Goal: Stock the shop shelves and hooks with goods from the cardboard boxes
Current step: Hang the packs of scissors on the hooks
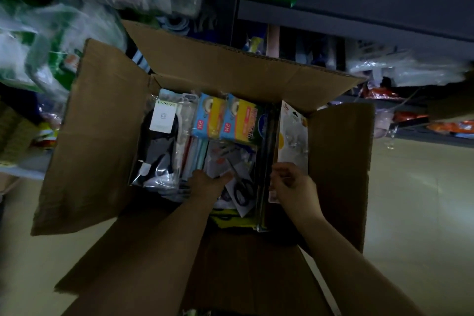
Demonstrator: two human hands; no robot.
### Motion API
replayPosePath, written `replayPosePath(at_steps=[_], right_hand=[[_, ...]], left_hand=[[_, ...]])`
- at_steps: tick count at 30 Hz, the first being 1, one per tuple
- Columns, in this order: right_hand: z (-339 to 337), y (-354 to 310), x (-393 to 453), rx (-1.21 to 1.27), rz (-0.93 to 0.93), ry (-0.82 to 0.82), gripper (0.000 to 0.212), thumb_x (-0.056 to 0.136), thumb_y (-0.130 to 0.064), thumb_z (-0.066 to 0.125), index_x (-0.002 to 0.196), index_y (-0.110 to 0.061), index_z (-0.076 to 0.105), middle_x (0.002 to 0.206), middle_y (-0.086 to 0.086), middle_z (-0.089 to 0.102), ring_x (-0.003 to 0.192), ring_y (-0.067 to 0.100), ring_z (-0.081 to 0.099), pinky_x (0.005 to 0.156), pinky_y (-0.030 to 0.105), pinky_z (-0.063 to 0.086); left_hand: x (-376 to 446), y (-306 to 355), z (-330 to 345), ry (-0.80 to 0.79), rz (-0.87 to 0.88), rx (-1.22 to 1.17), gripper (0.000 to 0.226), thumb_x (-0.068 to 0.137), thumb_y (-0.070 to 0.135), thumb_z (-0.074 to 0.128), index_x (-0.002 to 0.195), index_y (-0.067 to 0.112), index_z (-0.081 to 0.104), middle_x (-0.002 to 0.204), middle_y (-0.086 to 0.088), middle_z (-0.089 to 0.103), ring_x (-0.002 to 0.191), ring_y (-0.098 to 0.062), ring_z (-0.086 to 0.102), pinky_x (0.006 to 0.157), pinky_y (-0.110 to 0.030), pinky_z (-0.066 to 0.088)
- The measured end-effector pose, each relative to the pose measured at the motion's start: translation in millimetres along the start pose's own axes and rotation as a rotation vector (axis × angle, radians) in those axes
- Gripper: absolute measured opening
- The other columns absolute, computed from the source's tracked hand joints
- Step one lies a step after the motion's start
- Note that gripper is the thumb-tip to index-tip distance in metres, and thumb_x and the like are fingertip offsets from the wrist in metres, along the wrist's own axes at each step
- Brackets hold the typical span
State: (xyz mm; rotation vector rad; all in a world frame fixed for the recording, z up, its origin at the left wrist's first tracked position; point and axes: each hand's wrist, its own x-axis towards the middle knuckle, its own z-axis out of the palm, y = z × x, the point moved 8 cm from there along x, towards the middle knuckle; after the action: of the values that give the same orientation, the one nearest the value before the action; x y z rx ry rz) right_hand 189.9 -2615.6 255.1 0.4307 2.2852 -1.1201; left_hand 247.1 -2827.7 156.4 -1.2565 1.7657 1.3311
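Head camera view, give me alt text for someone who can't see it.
Looking down into an open cardboard box packed with goods, the left hand reaches in beside packaged scissors while the right hand pinches a white blister card at the box's right side. Blue-and-yellow packets and bagged dark items fill the rest; shop shelves stand behind.

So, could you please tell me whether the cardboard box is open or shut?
Open: the cardboard box has flaps folded outward, goods showing inside.
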Motion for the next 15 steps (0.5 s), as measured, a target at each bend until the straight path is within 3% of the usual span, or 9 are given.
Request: replayPosePath(at_steps=[2,4,6,8,9,11,13,15], right_hand=[[-3,5,2,-0.010,-0.002,-0.002,0.014,0.095,-0.024,0.056,0.107,-0.025,0.063,0.093,-0.006,0.068,0.085,0.011,0.067,0.072,0.031,0.058],[-6,6,3,-0.007,-0.015,-0.008,0.015,0.095,-0.025,0.057,0.108,-0.024,0.065,0.093,-0.007,0.068,0.085,0.010,0.067,0.072,0.029,0.057],[-8,6,2,0.006,-0.029,-0.018,0.013,0.094,-0.026,0.058,0.105,-0.026,0.065,0.089,-0.008,0.068,0.083,0.007,0.066,0.065,0.019,0.052],[-8,6,1,0.019,-0.030,-0.028,0.012,0.094,-0.025,0.058,0.105,-0.025,0.064,0.088,-0.007,0.068,0.082,0.005,0.065,0.059,0.012,0.047],[-7,6,1,0.022,-0.029,-0.034,0.012,0.095,-0.024,0.058,0.105,-0.025,0.064,0.089,-0.006,0.068,0.082,0.006,0.065,0.060,0.012,0.048],[-6,5,1,0.024,-0.035,-0.046,0.013,0.095,-0.022,0.056,0.106,-0.024,0.063,0.092,-0.004,0.069,0.085,0.009,0.066,0.065,0.018,0.052],[-4,-1,-1,0.019,-0.050,-0.057,0.014,0.096,-0.020,0.055,0.106,-0.025,0.062,0.092,-0.003,0.068,0.084,0.010,0.065,0.065,0.019,0.051],[-1,-10,-4,0.009,-0.078,-0.069,0.014,0.096,-0.020,0.054,0.106,-0.026,0.061,0.091,-0.003,0.067,0.083,0.011,0.064,0.062,0.019,0.050]], left_hand=[[6,1,2,0.027,0.008,-0.047,0.088,0.062,0.048,0.082,0.123,-0.007,0.050,0.124,-0.019,0.057,0.104,-0.033,0.060,0.080,-0.036,0.055],[7,1,7,0.008,-0.004,-0.067,0.059,0.073,0.034,0.079,0.109,-0.004,0.053,0.107,-0.015,0.060,0.092,-0.029,0.059,0.077,-0.036,0.053],[5,2,11,-0.020,-0.014,-0.044,0.025,0.083,0.021,0.072,0.087,0.005,0.053,0.090,-0.013,0.057,0.083,-0.027,0.055,0.078,-0.038,0.051],[5,-1,10,-0.022,-0.013,-0.074,0.025,0.086,0.016,0.068,0.068,0.010,0.051,0.078,-0.013,0.055,0.076,-0.028,0.053,0.079,-0.040,0.050],[4,-1,8,-0.023,-0.006,-0.111,0.025,0.087,0.014,0.067,0.067,0.009,0.053,0.078,-0.014,0.055,0.074,-0.028,0.053,0.078,-0.040,0.049],[1,-2,2,-0.030,-0.003,-0.151,0.013,0.089,0.012,0.064,0.086,-0.001,0.062,0.090,-0.016,0.059,0.077,-0.027,0.054,0.077,-0.037,0.047],[-3,-1,-4,-0.048,0.019,-0.192,0.018,0.091,0.009,0.062,0.105,-0.001,0.062,0.093,-0.014,0.061,0.072,-0.023,0.054,0.071,-0.034,0.045],[-8,0,-17,-0.032,0.055,-0.198,0.027,0.090,0.007,0.062,0.113,-0.006,0.060,0.102,-0.019,0.064,0.082,-0.024,0.057,0.076,-0.035,0.048]])
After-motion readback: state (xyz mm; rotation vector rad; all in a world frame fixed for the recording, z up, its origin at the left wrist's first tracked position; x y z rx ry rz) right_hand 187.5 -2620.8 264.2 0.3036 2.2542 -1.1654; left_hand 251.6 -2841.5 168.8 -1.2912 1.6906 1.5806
